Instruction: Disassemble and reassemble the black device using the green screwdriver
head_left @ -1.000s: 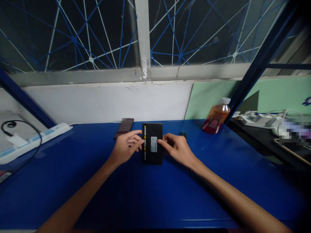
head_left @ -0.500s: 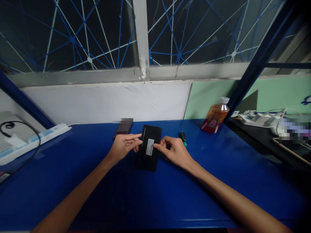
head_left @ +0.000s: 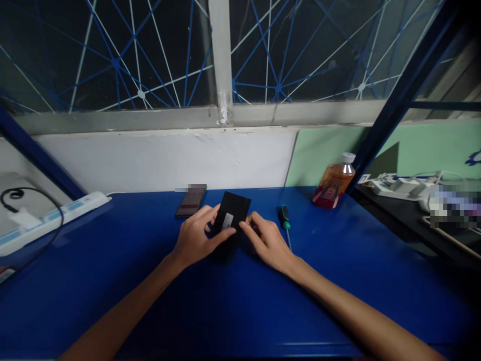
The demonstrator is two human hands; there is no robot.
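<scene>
A flat black box (head_left: 235, 208) with a small pale label is held up, tilted, above the blue table. My left hand (head_left: 196, 234) grips its left side, the thumb lying across the face near the label and the fingers partly behind. On the right edge, my right hand (head_left: 267, 239) pinches the box between thumb and fingers. A dark phone (head_left: 191, 201) lies on the table behind my left hand. Right of my right hand is a screwdriver (head_left: 284, 218) with a black and green handle, its shaft pointing toward me.
The blue table (head_left: 150, 306) spreads under both arms. A bottle (head_left: 333, 184) with a white cap stands at the back right. A white power strip (head_left: 56, 220) with a black cable lies at the left. Blue frame posts rise at both sides.
The box has tilted and turned between my hands. My left thumb has moved onto its face, while my right thumb has left the label for the right edge. More of the screwdriver shows.
</scene>
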